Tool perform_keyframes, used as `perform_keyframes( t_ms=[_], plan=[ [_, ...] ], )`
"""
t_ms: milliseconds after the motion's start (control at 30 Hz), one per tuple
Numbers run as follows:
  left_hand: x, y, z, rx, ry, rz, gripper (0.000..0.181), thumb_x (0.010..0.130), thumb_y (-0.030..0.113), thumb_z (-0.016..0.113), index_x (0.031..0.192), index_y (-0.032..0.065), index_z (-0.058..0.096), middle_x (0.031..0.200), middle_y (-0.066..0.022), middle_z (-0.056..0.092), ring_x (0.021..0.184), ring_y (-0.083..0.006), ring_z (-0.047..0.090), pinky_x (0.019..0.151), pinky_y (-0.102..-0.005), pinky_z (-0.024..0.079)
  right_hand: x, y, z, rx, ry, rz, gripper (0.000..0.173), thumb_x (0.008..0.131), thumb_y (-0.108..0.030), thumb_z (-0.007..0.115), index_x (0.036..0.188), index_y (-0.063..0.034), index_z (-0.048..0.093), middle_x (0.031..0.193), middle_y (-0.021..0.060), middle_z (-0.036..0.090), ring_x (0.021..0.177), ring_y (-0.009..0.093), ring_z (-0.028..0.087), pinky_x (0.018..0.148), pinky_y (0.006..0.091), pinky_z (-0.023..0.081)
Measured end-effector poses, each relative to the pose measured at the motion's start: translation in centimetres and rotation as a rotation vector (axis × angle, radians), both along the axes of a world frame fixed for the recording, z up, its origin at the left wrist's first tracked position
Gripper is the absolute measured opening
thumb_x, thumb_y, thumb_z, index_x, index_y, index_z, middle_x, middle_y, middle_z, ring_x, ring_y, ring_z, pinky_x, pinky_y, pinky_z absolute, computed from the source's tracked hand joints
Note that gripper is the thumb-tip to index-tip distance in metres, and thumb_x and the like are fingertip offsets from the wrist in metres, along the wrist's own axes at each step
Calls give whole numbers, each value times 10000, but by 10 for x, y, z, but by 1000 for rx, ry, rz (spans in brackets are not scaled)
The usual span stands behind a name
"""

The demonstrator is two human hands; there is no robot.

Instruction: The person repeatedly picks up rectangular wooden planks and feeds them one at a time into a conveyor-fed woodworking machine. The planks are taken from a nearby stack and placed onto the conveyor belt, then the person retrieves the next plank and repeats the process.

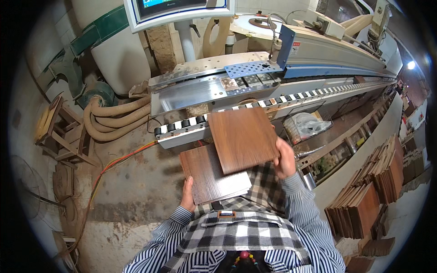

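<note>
My left hand (pixel 187 195) grips the lower left edge of a few stacked brown wood-grain panels (pixel 213 175), held low in front of my checked apron. Another square brown wood-grain panel (pixel 244 140) is in my right hand (pixel 285 158), its fingers around the right edge. This panel is higher and overlaps the top right part of the stacked ones. Behind it runs the roller track (pixel 184 123) of a long edge-banding machine, with a metal infeed table (pixel 191 94) above. The fingers beneath the panels are hidden.
Stacks of brown panels (pixel 362 211) stand at the right, near a roller conveyor (pixel 351 145). A wire basket with plastic (pixel 307 124) sits below the track. At left are ribbed hoses (pixel 112 112), a wooden stool (pixel 68 133) and a cable (pixel 109 165) on the floor. A screen (pixel 177 8) is above.
</note>
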State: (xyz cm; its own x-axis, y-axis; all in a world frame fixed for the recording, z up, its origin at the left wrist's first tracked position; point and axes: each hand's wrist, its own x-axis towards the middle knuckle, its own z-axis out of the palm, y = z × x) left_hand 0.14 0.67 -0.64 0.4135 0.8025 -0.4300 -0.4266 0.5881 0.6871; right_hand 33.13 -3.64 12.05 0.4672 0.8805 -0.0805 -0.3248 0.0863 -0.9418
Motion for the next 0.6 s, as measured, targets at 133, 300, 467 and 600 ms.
perform_keyframes(
  t_ms=[133,300,467,600],
  plan=[
    [-6,-3,-13,59,5,11,527,985,408,447,1347,33,368,1262,-100,513,1139,-197,537,965,-349,467,27,75,19,0,-32,39,382,971,-209,531,1283,10,538,808,-18,601,444,42,404,410,184,341],
    [-6,-4,-19,75,19,31,539,986,396,447,1364,20,361,1285,-102,500,1152,-200,521,986,-349,442,64,147,18,-95,-69,136,414,946,-51,510,1347,36,456,962,76,644,642,105,628,533,195,503],
    [-7,-2,-22,79,106,36,616,955,502,451,1340,26,390,1238,-131,553,1083,-243,601,926,-396,514,57,169,12,-106,-371,-25,507,887,-53,578,1371,11,441,1207,194,588,995,235,633,777,301,537],
    [0,-2,-10,120,110,35,613,957,499,445,1342,27,384,1237,-132,553,1080,-245,605,924,-399,519,4,158,24,80,-1340,-278,270,826,-201,670,1068,-82,666,1201,147,597,1106,308,551,955,400,441]
  ],
)
